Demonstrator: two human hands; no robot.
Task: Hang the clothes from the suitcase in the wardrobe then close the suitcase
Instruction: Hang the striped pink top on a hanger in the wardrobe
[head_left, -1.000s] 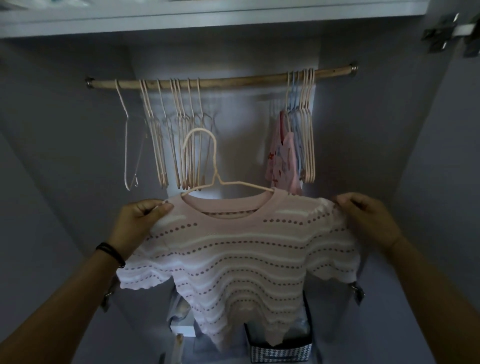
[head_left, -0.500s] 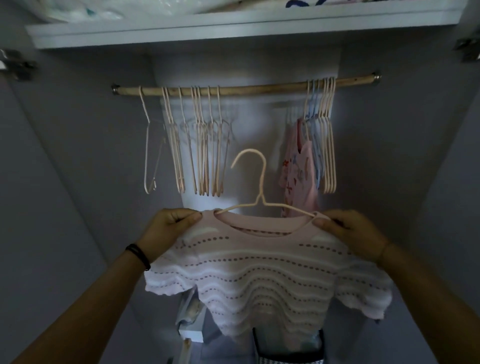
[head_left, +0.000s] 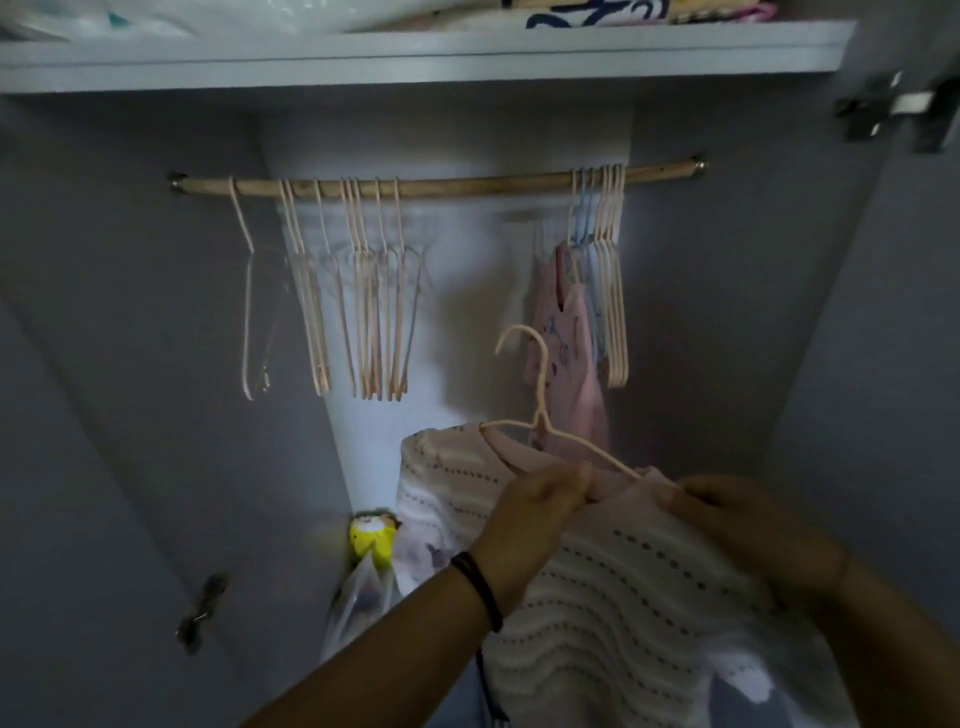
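Observation:
A pale pink knit top (head_left: 613, 582) with dotted wavy stripes sits on a pink hanger (head_left: 540, 415), held low inside the wardrobe and turned almost side-on. My left hand (head_left: 540, 514) pinches the collar near the hanger's middle. My right hand (head_left: 727, 514) grips the top at the hanger's right shoulder. The hanger's hook points up, well below the wooden rail (head_left: 441, 183). The suitcase is out of view.
Several empty pink hangers (head_left: 358, 291) hang left of centre on the rail. A pink garment (head_left: 566, 358) and more hangers (head_left: 613, 280) hang at the right. A shelf (head_left: 426, 57) with bundles runs above. A yellow toy (head_left: 370, 538) and a plastic bag lie low.
The top and hanger moved right and down and swung from facing me to nearly side-on. My left hand shifted from the left shoulder to the collar at the middle.

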